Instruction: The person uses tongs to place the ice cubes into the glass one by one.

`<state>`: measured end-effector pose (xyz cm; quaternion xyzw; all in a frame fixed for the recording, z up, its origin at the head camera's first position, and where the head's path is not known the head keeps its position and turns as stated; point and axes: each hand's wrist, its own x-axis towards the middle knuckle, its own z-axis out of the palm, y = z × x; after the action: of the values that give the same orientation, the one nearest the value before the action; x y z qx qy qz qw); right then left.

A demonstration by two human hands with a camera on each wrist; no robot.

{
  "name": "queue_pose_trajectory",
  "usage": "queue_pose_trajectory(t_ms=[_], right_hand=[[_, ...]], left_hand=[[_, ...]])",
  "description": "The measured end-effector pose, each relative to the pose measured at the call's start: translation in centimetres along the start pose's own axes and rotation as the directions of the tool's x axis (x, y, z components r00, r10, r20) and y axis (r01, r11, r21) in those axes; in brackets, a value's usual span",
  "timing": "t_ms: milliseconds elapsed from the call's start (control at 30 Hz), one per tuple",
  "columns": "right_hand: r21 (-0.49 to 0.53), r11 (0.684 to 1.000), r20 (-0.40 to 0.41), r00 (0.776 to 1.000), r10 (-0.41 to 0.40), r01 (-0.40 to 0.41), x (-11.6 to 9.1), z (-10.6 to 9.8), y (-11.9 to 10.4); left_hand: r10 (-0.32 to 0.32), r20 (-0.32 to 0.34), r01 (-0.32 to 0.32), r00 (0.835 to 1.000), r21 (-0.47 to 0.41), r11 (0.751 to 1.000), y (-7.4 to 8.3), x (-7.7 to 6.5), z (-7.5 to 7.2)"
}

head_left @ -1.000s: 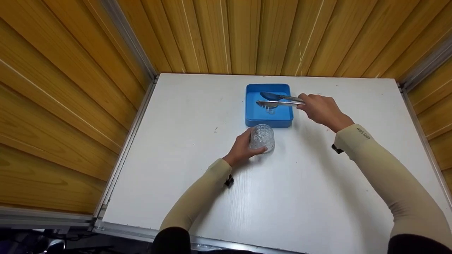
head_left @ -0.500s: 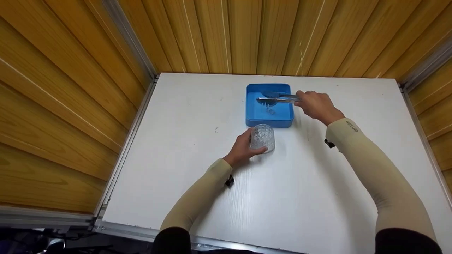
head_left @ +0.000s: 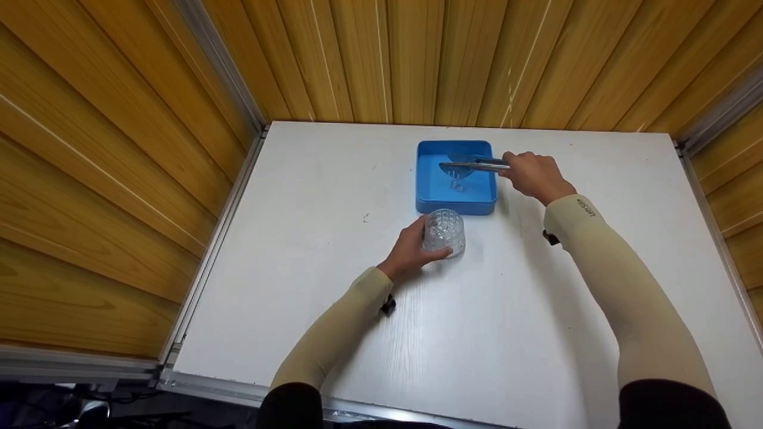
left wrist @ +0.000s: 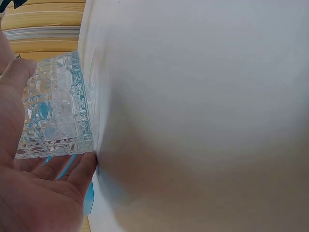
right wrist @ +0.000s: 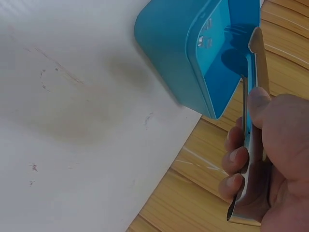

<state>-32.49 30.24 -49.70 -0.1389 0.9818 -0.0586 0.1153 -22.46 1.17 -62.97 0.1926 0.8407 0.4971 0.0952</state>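
My left hand [head_left: 408, 249] grips a clear faceted glass tumbler [head_left: 444, 233] that stands upright on the white table. In the left wrist view the thumb and fingers curl round opposite sides of the tumbler [left wrist: 58, 104]. Metal tongs [head_left: 486, 166] are held in my right hand [head_left: 536, 177], fingers on one arm and thumb on the other in the right wrist view. The tong heads hang over a blue square box [head_left: 456, 208], pressed nearer together. On the box floor lie a few small clear cubes [head_left: 457, 186], just below the tong heads; whether they touch cannot be told.
The white table [head_left: 310, 268] has a metal-edged frame. Wood-patterned panels [head_left: 411, 59] close off its back and sides. The blue box sits near the back edge, right behind the tumbler. Dark clutter [head_left: 119, 411] shows below the front left corner.
The two tong arms have come closer together over the box. My right forearm has swung left and the hand has moved slightly back. The left hand and tumbler have stayed put.
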Motion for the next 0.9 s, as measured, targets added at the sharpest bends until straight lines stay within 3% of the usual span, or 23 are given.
queue_pose_trajectory(t_ms=[300,667,900], right_hand=[[0.025,0.998,0.05,0.997,0.053,-0.054,0.2,0.3,0.6],[-0.007,0.998,0.067,0.996,0.059,-0.059,0.1,0.6,0.9],[-0.065,0.998,0.006,1.0,0.007,-0.006,0.1,1.1,1.0]], left_hand=[[-0.01,0.002,0.01,1.0,-0.022,1.0,0.2,-0.1,0.2],[0.009,0.009,-0.009,1.0,-0.02,1.0,0.1,0.0,0.3],[0.003,0.009,-0.003,1.0,-0.017,1.0,0.0,-0.1,0.4]])
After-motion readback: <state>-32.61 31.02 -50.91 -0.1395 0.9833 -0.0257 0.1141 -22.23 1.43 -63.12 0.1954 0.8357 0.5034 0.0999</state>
